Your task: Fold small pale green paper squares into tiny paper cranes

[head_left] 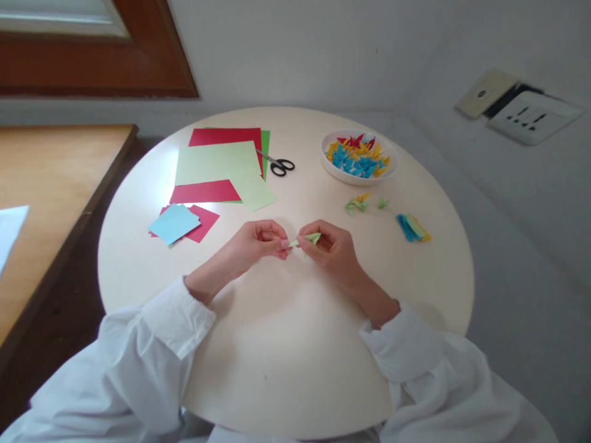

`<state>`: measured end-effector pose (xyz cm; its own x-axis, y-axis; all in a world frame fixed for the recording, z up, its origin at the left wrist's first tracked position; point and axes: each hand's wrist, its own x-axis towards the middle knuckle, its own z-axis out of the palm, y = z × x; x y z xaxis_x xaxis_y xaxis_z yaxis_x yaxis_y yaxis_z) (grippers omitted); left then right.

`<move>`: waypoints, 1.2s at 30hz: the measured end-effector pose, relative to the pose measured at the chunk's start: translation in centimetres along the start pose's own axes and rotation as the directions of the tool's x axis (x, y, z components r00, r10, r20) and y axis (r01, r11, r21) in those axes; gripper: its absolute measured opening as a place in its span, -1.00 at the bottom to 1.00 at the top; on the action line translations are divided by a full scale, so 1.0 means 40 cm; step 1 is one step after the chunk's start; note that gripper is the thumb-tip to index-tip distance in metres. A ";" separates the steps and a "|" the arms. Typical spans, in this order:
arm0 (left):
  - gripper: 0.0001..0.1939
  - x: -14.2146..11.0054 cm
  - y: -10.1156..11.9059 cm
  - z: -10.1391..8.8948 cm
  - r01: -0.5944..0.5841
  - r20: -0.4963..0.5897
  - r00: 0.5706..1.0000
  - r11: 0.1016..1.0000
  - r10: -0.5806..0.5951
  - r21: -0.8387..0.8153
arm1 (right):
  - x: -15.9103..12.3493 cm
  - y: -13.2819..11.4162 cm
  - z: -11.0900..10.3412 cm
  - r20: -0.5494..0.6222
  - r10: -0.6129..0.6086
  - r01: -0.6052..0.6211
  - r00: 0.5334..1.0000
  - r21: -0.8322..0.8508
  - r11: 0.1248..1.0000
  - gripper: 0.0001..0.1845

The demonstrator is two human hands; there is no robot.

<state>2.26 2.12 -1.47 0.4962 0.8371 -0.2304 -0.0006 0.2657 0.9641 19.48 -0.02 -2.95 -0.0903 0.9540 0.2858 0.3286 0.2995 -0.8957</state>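
Note:
Between my two hands, over the middle of the round white table (pixel 286 351), is a small light-green origami piece (pixel 313 237) of folded paper. My left hand (pixel 261 241) pinches its narrow left tip between thumb and finger. On the other side, my right hand (pixel 332 249) grips the wider folded part, and its fingers cover some of the paper. Just beyond my right hand lie a few small light-green folded pieces (pixel 357 205) with a bit of yellow, and one more light-green piece (pixel 383 202) lies beside them.
A white bowl (pixel 327 163) holds many red, yellow and blue folded pieces. Black-handled scissors (pixel 281 166) touch large light-green (pixel 217 163) and red sheets (pixel 203 193). Light-blue squares (pixel 174 223) lie on red ones at left; small coloured slips (pixel 410 227) at right. A wooden table (pixel 60 166) stands left.

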 end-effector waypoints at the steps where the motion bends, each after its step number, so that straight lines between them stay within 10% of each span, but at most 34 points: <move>1: -0.83 -0.001 0.001 0.000 0.005 -0.004 1.000 1.000 -0.005 -0.007 | -0.001 -0.001 -0.001 -0.002 0.002 -0.002 1.000 0.010 1.000 -0.86; 10: -0.74 -0.011 0.015 0.005 0.149 0.164 0.975 0.989 -0.151 0.023 | -0.011 -0.003 -0.003 -0.010 -0.073 0.073 0.997 0.046 0.996 -0.89; 36: -0.82 -0.042 0.032 0.033 -0.222 0.048 0.974 0.905 0.220 0.362 | -0.026 -0.021 -0.003 -0.105 -0.474 0.455 0.874 -0.160 0.876 -0.86</move>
<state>2.59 0.42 0.34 0.5253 0.8509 -0.0065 0.2034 -0.1182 0.9719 19.40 -1.25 -2.46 -0.1361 0.6908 0.7101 0.3973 0.6947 -0.5997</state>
